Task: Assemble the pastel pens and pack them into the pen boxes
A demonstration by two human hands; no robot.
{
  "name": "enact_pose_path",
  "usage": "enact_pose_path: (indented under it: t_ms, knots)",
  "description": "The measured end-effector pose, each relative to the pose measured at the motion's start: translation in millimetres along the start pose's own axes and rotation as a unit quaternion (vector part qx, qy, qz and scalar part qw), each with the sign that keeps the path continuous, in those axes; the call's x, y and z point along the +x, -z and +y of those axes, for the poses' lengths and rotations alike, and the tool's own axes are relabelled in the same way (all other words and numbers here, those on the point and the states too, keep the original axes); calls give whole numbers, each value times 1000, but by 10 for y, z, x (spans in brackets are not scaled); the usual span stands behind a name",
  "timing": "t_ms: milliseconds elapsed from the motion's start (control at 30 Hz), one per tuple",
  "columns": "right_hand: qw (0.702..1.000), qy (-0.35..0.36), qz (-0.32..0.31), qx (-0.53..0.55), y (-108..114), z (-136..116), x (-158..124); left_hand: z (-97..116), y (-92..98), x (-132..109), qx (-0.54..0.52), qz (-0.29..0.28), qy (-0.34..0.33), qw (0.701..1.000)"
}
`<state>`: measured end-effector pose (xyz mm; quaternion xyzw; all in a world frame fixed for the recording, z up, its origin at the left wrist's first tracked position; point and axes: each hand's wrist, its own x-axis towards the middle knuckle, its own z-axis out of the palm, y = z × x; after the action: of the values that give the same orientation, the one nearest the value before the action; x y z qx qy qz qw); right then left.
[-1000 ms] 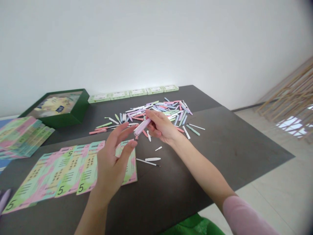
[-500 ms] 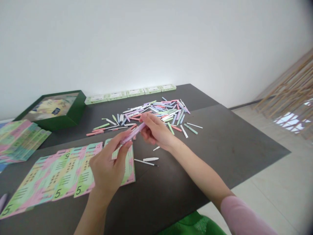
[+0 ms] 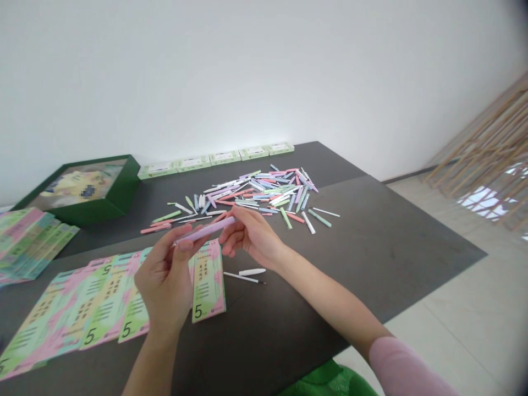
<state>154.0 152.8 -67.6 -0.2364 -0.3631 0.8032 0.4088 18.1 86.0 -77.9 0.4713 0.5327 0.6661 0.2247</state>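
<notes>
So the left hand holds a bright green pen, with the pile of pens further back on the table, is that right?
Not quite: the pen in the left hand is lilac, not green, as the head view shows. The pile of pens does lie further back.

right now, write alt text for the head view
A person's left hand grips a slim, light purple, pen-like item, its other end at the right hand, above a dark table. Beyond lie scattered pastel pens; printed cards lie nearer, a green box at left.

Both hands (image 3: 167, 278) (image 3: 256, 234) are bare, with a pale pink right sleeve (image 3: 402, 360).
</notes>
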Motion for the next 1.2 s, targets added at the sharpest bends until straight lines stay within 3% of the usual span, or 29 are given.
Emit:
enact_pose_path:
  t_ms: [133,233,333,467,600,700,800,900,967,1033,1100,1133,1200]
  knots:
    - [996,-27,43,76,-60,38,37,-25,-41,-37,4,16,-10,1000]
    - [994,-19,64,90,-72,73,52,-32,-16,-46,104,8,-18,994]
    - [997,23,77,19,-31,103,70,-40,63,-23,228,-42,-16,973]
    - [982,93,71,-151,82,81,67,-48,183,70,319,-142,-45,936]
    - [931,132,16,-341,95,-18,-30,-11,178,147,371,-268,-61,887]
    - [875,144,18,-462,-8,-125,-127,59,87,142,397,-327,-55,856]
    - [815,165,15,-555,-92,-219,-186,110,12,122,413,-337,-65,844]
    - [795,182,3,-579,-64,-234,-192,101,2,128,425,-330,-62,840]
    - [814,182,2,-551,6,-180,-168,71,21,147,434,-332,-60,835]
    - [876,161,15,-454,85,-83,-117,37,45,173,446,-317,-67,834]
    - [954,110,56,-273,145,30,-43,8,70,205,458,-291,-91,835]
    - [979,78,82,-167,164,82,-3,-2,82,223,467,-280,-107,832]
    - [991,15,130,19,175,166,72,-9,105,261,493,-280,-135,813]
